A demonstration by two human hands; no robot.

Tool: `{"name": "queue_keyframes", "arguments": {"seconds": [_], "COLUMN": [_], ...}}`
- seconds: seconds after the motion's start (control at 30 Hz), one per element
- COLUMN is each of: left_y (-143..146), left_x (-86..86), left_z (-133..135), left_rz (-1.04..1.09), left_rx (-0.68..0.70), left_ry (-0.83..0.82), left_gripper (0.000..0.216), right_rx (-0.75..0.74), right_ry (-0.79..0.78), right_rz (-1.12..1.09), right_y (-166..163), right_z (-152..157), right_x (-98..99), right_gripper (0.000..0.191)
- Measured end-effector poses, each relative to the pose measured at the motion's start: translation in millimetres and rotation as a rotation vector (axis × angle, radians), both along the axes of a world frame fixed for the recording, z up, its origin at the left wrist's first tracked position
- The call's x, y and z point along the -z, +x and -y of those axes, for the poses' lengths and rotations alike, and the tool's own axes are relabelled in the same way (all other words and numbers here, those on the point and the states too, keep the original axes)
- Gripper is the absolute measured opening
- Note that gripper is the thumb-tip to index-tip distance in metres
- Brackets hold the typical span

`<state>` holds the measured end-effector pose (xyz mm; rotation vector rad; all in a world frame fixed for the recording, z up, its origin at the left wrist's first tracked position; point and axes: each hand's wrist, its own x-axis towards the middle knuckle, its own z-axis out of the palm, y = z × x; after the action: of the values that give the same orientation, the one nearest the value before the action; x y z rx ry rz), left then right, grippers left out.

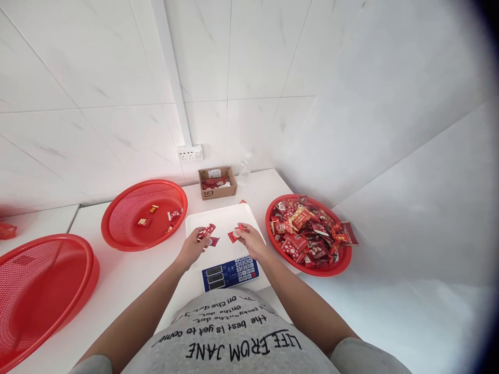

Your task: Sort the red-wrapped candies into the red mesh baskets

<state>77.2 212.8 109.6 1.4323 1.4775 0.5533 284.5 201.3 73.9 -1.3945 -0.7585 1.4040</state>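
Note:
Several red wrapped candies are in my left hand, which is closed on them over the left part of a white digital scale. My right hand pinches another red wrapped candy over the scale's right part. The two hands are a short way apart. Below them the scale's blue keypad and display panel shows. To the right of my right hand stands a red basket heaped with red packets.
Left of the scale, a red mesh basket holds several small packets. Another red basket stands at the lower left. A small cardboard box with red packets and a clear plastic bottle stand near the wall. A white wall closes off the right side.

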Motion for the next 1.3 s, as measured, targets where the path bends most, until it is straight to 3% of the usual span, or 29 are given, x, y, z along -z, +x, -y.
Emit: {"name": "queue_keyframes", "arguments": {"seconds": [0.13,0.23,0.4,0.57,0.67,0.8,0.97,1.1,1.3], "left_y": [-1.8,-3.3,-1.4,2.3,1.0,-1.8,3.4,13.7,23.5], "left_x": [7.2,9.7,18.7,28.9,29.8,30.4,37.9,42.8,42.5], "left_z": [0.3,4.6,13.1,13.5,-0.4,-32.7,-59.1,-56.0,-28.3], "left_rz": [-0.394,-0.593,-0.679,-0.622,-0.619,-0.628,-0.645,-0.608,-0.507], "left_rx": [0.115,0.221,0.379,0.458,0.413,0.37,0.417,0.497,0.513], "left_ry": [0.202,0.27,0.261,0.319,0.373,0.378,0.334,0.332,0.412], "left_gripper": [0.054,0.049,0.043,0.039,0.043,0.063,0.066,0.063,0.059], "right_rx": [-0.106,-0.259,-0.506,-0.594,-0.565,-0.46,-0.329,-0.216,0.015], "right_ry": [0.202,0.293,0.238,0.331,0.372,0.429,0.402,0.324,0.148], "right_rz": [0.613,0.894,1.036,0.985,0.973,0.973,1.0,1.049,1.186], "right_y": [2.4,3.3,-1.1,-5.2,-3.1,5.9,27.8,52.9,97.0], "right_z": [4.8,14.7,26.9,29.9,32.7,40.8,62.1,81.8,96.7], "right_x": [4.5,10.9,19.2,24.0,26.1,25.6,25.5,31.9,39.1], "right_gripper": [0.051,0.047,0.046,0.046,0.044,0.041,0.036,0.035,0.036]}}
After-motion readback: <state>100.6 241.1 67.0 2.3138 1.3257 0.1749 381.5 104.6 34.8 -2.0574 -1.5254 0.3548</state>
